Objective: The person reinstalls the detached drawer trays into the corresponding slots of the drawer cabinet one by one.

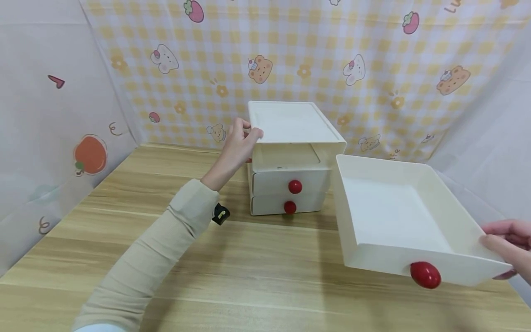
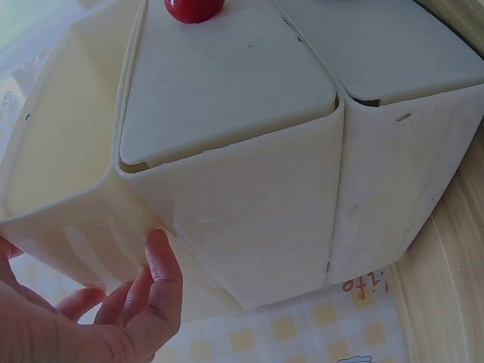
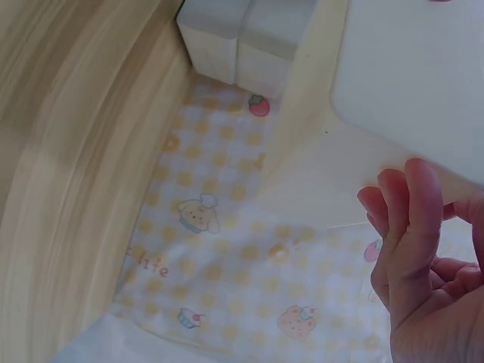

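Observation:
A small white drawer cabinet (image 1: 290,182) stands at the back of the table, two lower drawers in place with red round knobs. Its top shell (image 1: 296,122) has an open front with no drawer inside and sits askew over the lower tiers. My left hand (image 1: 240,143) grips this shell at its left side, fingertips against the side wall in the left wrist view. At the right, my right hand (image 1: 512,246) holds a white drawer (image 1: 398,216) by its right wall, raised over the table and tilted. A red knob (image 1: 425,275) is on the drawer's front.
A small black object (image 1: 221,214) lies on the wood-grain table (image 1: 232,276), left of the cabinet and partly behind my left sleeve. A yellow checked cloth (image 1: 290,55) with cartoon prints hangs behind. White printed cloth (image 1: 50,115) borders the left side.

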`<action>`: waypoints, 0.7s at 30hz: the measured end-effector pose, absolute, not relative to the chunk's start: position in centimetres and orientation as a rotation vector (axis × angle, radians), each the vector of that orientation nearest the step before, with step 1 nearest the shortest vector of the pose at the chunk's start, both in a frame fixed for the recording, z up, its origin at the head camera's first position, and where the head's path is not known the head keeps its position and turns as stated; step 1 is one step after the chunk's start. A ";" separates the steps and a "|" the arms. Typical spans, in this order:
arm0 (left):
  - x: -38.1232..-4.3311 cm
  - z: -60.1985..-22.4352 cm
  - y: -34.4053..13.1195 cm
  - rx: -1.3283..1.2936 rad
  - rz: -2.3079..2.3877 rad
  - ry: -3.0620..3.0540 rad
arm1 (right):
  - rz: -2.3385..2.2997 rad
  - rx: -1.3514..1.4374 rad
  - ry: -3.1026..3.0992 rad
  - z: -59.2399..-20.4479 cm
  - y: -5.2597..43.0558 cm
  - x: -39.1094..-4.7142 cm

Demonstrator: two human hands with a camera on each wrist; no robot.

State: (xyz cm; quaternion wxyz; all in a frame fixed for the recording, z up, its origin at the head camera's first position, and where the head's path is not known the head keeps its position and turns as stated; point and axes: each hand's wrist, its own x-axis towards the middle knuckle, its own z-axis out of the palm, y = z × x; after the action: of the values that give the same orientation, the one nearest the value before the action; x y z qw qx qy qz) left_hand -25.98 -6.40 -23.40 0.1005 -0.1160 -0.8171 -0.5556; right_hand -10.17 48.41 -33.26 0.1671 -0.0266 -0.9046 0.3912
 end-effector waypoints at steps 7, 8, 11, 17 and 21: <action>-26.0 -23.5 -6.4 -0.339 -1.649 -2.420 | 1.289 0.053 -2.436 -27.9 39.2 -8.1; -26.0 -23.5 -6.4 -0.340 -1.651 -2.421 | 1.313 0.074 -2.423 -27.0 37.6 -7.7; -26.0 -23.5 -6.4 -0.335 -1.652 -2.419 | 1.338 0.102 -2.419 -25.1 34.0 -7.1; -26.0 -23.5 -6.3 -0.317 -1.649 -2.419 | 1.175 0.023 -2.535 -24.4 32.1 -7.3; -25.9 -23.4 -6.3 -0.312 -1.634 -2.428 | 1.052 -0.015 -2.624 -24.0 30.9 -7.3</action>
State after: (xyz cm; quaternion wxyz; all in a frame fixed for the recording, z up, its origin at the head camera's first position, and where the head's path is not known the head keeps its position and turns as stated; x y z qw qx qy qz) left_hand -25.91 -6.28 -23.41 0.0991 -0.1055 -0.8209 -0.5525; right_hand -7.30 30.95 -24.04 0.1567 -0.0052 -0.9167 0.3675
